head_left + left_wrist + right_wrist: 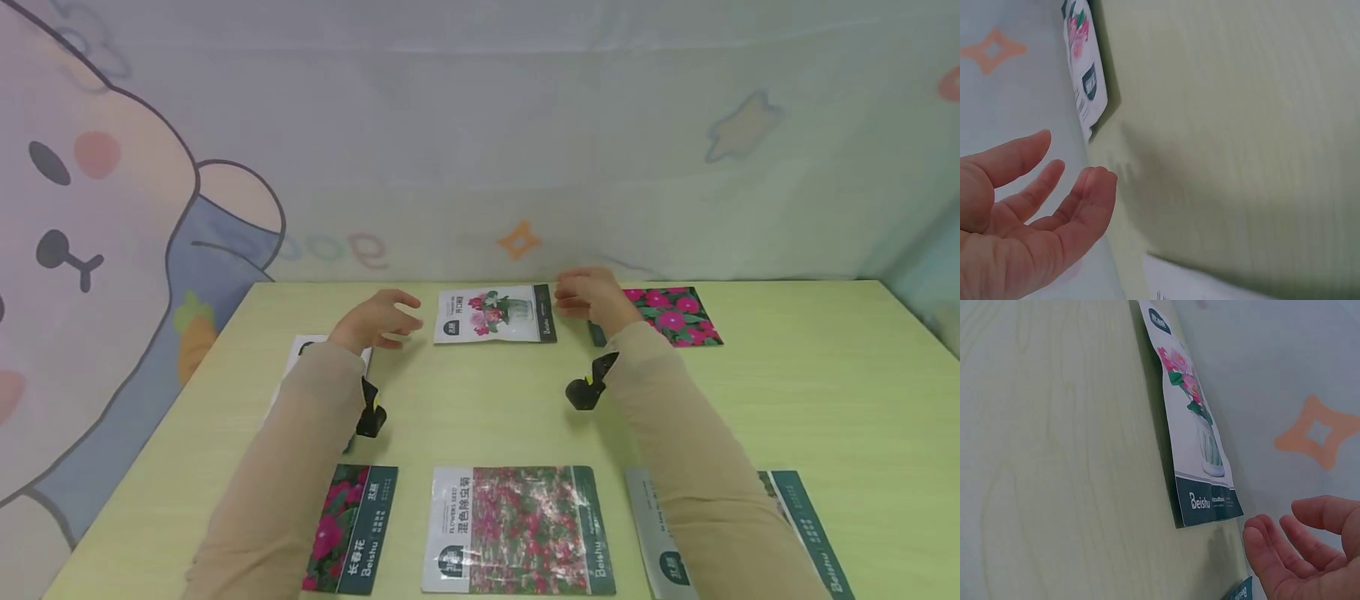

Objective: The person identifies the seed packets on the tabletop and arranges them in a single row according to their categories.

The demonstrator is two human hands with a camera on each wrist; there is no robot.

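White plastic-looking film is wrapping the vase packet (491,315), which is lying flat at the back edge of the worktop (465,400), picture side up. Just left of the vase packet, the left hand (377,321) is hovering with fingers loosely bent, gripping nothing; just right of its dark end, the right hand (596,296) is hanging relaxed, also without a hold. Both are standing apart from it, so its position is seemingly owing to the worktop alone.

Right of the vase packet, beyond that hand, a pink-flower packet (678,317) is lying. Left of and nearer the wearer than the vase packet, a pale packet (298,348) is showing partly under a sleeve. Nearer still, a magenta-flower packet (352,529), a mixed-flower packet (517,529) and a green-banded packet (813,525) are forming a row, probably spaced so that each face is staying readable. "FLOWERS SEED" is appearing on the mixed-flower one, suggesting seeds, though no packet is revealing its contents.
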